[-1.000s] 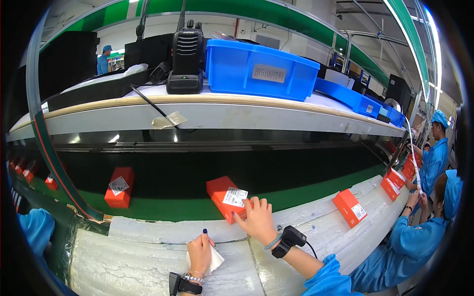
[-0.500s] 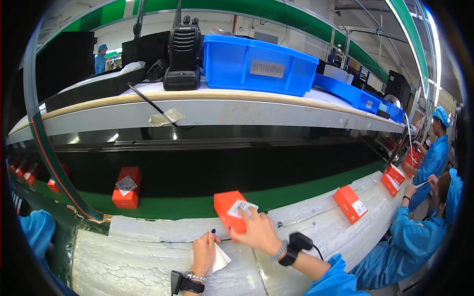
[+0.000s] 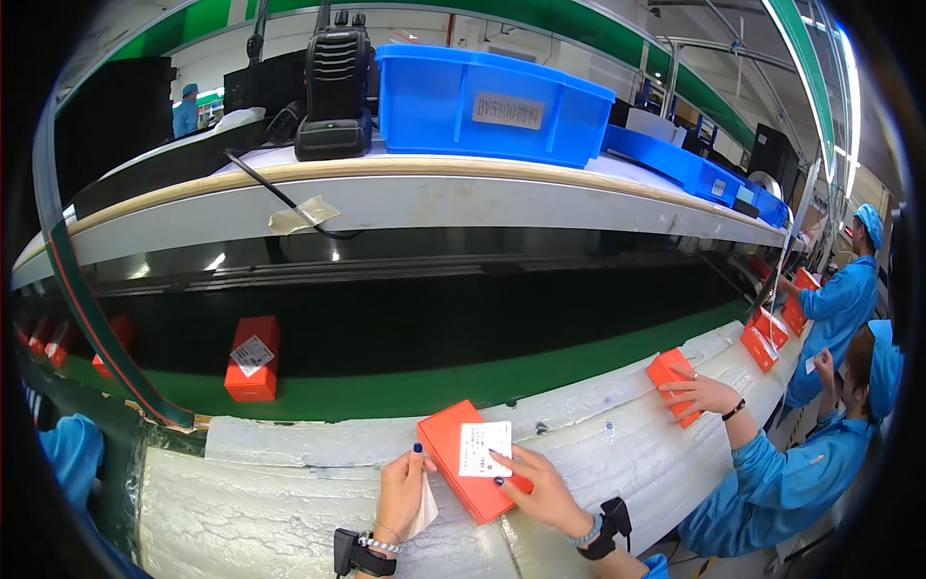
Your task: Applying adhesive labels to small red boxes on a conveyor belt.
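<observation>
Red box beneath right hand

Box is lying right of left hand; right hand is resting half-open on white label. Left hand, fingers curled closed, is holding white sheet. Beyond left hand, second box is standing on green belt.

Red labelled carton shifted off green conveyor belt onto worktop; co-worker's hand now on second carton.
</observation>
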`<action>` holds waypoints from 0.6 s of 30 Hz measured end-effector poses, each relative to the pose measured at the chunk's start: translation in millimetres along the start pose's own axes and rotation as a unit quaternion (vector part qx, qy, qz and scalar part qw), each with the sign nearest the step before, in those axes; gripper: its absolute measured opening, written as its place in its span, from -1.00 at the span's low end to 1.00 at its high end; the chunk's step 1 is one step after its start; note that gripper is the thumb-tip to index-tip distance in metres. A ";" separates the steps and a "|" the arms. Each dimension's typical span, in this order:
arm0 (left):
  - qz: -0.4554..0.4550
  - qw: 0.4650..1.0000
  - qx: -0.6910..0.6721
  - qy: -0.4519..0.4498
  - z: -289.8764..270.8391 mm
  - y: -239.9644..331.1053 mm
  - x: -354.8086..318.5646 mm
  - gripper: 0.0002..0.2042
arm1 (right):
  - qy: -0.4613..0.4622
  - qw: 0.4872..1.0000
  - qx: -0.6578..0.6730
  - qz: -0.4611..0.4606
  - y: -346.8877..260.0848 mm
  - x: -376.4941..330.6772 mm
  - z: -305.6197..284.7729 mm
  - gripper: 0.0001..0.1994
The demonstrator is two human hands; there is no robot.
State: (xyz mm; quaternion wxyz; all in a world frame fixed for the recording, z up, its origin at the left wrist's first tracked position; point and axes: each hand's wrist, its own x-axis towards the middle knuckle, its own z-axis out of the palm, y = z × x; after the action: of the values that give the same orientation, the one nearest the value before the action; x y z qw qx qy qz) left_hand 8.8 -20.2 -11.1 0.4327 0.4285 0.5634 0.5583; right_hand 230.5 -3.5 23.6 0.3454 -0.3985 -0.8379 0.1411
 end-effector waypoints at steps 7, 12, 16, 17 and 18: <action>0.104 0.992 -0.063 -0.046 19.5 21.4 -12.7 -0.72 | -0.122 0.933 0.327 0.085 11.2 28.5 -14.7 -0.88; 0.081 0.994 -0.042 -0.052 39.5 24.7 -35.1 -0.86 | -0.130 0.972 0.189 0.053 -4.1 46.1 -9.6 -0.89; 0.114 0.985 -0.130 -0.016 44.2 15.3 -30.9 -0.82 | -0.076 0.968 0.231 0.068 -18.7 48.0 7.4 -0.75; 0.137 0.971 -0.195 0.011 44.8 12.1 -28.7 -0.80 | -0.102 0.960 0.246 0.083 -23.8 46.9 11.4 -0.69; 0.137 0.971 -0.195 0.008 44.2 12.7 -29.0 -0.80 | -0.100 0.961 0.245 0.085 -27.9 46.1 15.5 -0.69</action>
State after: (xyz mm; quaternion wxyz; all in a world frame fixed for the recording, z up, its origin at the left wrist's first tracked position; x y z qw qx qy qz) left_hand 59.0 -36.7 1.8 0.4226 0.4044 0.3832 0.7149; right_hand 183.4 14.4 48.2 0.3333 -0.3551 -0.7711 0.4101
